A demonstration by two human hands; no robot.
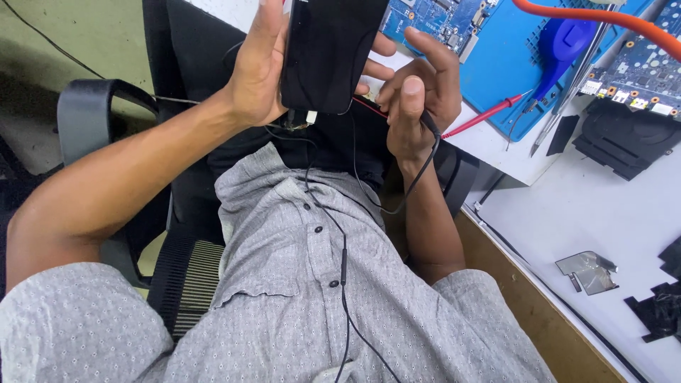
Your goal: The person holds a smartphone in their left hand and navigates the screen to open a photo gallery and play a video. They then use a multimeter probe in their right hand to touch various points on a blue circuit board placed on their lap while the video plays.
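Black phone-like slab [330,53], dark and glossy, stands upright at 12 o'clock in the head view, raised above the person's lap and clear of the desk [589,206]; the left hand [259,67] clasps its left edge, palm flat to the side and fingers wrapped behind it, their tips showing past the right edge; the grip is closed firmly on the slab. Just to the right, at about 1 o'clock, the right hand [418,99] is curled with thumb up, fingers bent nearly closed around a thin black cable [418,174] that loops down past the wrist; a small connector [310,118] hangs at the slab's lower edge, and whether the right fingers also touch the slab cannot be told. A second black cord [343,284] runs down the grey buttoned shirt [298,284] toward 6 o'clock; a black office chair [106,113] with its armrest sits at 9 o'clock. At 2 o'clock the white desk carries a blue work mat [507,78], a red probe [482,119] lying across its edge, a blue circuit board [433,18], an orange cable [603,18] and another board [649,67]; black fan housing [624,138] lies beside it; foil scrap [587,269] and black tape pieces [656,308] rest at 4 o'clock.
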